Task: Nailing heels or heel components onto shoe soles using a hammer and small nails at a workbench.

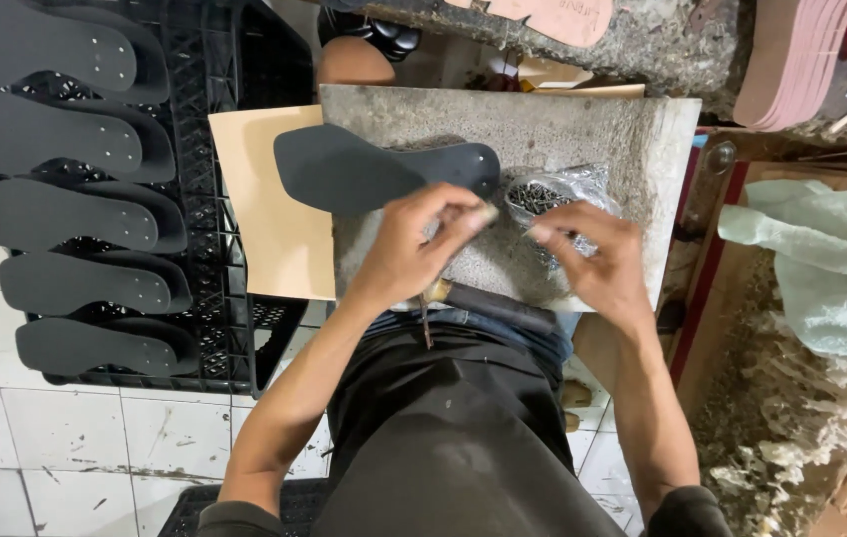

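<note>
Grey stone makes up the slab [582, 124] that rests across the person's lap, and both bare hands work over its near half. The left hand [413, 249] comes up from the lower left with the forearm angled across the body, wrist bent a little, fingers curled and pinched narrow round a small pale tool tip [486, 212] that pokes out past the thumb; what lies deeper in the palm I cannot tell. The right hand [597, 259] comes in from the lower right, its forearm running up along the slab's near right corner, back of the hand toward the camera, thumb and forefinger drawn together close to the left fingertips. Whether they nip anything is too small to tell.

A black sole [374, 171] lies flat on the slab's far left part, its heel end overhanging the left edge above a sheet of tan card [269, 209], its toe end pointing toward the middle. Just beyond the right hand, near the slab's middle, sits a clear plastic bag of small dark nails [543, 194], touching or almost touching the fingers.

To the left, a black crate [229, 338] on the white tiled floor carries five more black soles [65, 209] laid in a column. A pale green cloth [821, 259] lies to the right.
</note>
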